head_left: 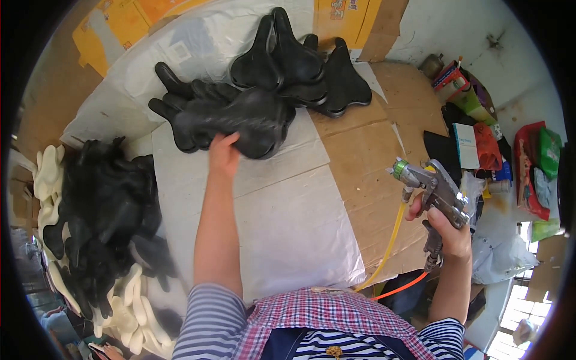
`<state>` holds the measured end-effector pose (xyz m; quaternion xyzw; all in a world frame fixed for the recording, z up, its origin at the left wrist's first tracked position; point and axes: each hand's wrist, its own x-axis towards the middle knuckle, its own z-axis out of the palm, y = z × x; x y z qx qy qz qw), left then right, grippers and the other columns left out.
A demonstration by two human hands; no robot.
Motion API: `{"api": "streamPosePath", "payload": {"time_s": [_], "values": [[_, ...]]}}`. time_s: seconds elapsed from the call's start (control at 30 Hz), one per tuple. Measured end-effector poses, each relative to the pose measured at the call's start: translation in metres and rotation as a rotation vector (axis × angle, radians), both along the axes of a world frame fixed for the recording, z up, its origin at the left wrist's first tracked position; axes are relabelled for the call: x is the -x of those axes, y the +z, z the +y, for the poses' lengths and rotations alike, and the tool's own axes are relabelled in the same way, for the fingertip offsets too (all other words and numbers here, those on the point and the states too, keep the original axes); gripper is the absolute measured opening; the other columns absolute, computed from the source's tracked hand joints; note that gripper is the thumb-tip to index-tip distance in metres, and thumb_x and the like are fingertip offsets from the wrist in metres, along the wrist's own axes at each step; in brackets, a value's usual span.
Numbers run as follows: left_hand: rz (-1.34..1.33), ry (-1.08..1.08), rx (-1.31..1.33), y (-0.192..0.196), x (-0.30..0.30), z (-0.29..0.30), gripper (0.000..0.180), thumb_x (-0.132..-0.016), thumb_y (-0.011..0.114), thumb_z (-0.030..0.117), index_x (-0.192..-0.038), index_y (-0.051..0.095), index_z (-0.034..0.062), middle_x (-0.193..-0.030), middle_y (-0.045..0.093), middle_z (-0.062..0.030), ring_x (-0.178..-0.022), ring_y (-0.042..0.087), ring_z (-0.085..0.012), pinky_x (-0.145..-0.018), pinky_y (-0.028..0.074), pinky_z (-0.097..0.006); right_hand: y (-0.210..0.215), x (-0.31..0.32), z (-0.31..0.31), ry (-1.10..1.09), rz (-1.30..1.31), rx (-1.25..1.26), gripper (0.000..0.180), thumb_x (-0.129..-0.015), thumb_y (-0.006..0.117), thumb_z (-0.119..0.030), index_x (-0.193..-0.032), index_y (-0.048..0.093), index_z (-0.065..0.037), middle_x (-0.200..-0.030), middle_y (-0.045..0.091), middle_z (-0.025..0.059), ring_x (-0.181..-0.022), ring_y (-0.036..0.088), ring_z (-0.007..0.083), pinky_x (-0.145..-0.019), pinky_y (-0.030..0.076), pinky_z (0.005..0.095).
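A black bicycle saddle [249,120] lies at the near side of a heap of similar saddles. My left hand [224,155] grips its near edge, the fingertips partly hidden beneath it. On the right, my right hand [447,231] is wrapped round the handle of a metal spray gun [435,183] with a green ring at its nozzle end. The gun points up and to the left, away from the saddles. A yellow hose [393,240] and an orange hose [399,285] run from it down to the left. More black saddles [294,60] are piled at the far side.
Cardboard [348,162] and white sheeting [282,210] cover the worktable. At the left stand a large pile of black saddles [111,204] and several cream foam pieces [135,309]. Bags, boxes and a red pouch [487,147] crowd the right side by the wall.
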<state>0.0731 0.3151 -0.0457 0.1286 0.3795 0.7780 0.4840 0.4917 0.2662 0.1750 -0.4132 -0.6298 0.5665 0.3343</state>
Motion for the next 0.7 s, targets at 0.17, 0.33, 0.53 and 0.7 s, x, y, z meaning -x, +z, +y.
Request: {"api": "streamPosePath", "payload": {"time_s": [0.17, 0.33, 0.53, 0.7], "values": [[0.212, -0.008, 0.351, -0.007, -0.034, 0.056, 0.05, -0.065, 0.067, -0.003, -0.111, 0.049, -0.0035, -0.11, 0.056, -0.0124, -0.098, 0.054, -0.024, -0.086, 0.043, -0.033, -0.004, 0.011, -0.01, 0.021, 0.037, 0.041, 0.067, -0.078, 0.067, -0.024, -0.132, 0.038, 0.004, -0.091, 0.06, 0.0109, -0.081, 0.059, 0.0186, -0.078, 0.048, 0.0331], [0.368, 0.025, 0.227, 0.013, -0.032, -0.009, 0.049, -0.063, 0.069, 0.0, -0.109, 0.051, -0.0031, -0.105, 0.057, -0.0118, -0.094, 0.055, -0.0243, -0.084, 0.044, -0.033, -0.022, 0.018, -0.007, 0.083, -0.026, 0.117, 0.059, -0.08, 0.066, -0.016, -0.13, 0.043, 0.002, -0.093, 0.059, 0.0084, -0.082, 0.058, 0.0151, -0.076, 0.049, 0.0315], [0.081, 0.513, -0.017, 0.05, 0.132, -0.196, 0.04, -0.081, 0.061, 0.013, -0.118, 0.051, 0.002, -0.112, 0.058, -0.0106, -0.103, 0.056, -0.0261, -0.092, 0.045, -0.041, -0.019, 0.044, 0.011, 0.112, -0.106, 0.036, 0.059, -0.08, 0.063, -0.016, -0.131, 0.041, 0.003, -0.083, 0.058, 0.0076, -0.073, 0.058, 0.0149, -0.069, 0.049, 0.031], [0.208, 0.776, 0.573, 0.009, 0.17, -0.22, 0.053, -0.078, 0.067, 0.031, -0.124, 0.05, 0.0111, -0.118, 0.054, -0.0062, -0.105, 0.049, -0.0266, -0.084, 0.039, -0.035, 0.014, 0.065, 0.009, 0.142, 0.111, -0.078, 0.053, -0.079, 0.067, -0.013, -0.125, 0.046, 0.004, -0.084, 0.06, 0.0086, -0.074, 0.058, 0.0135, -0.068, 0.048, 0.0268]]}}
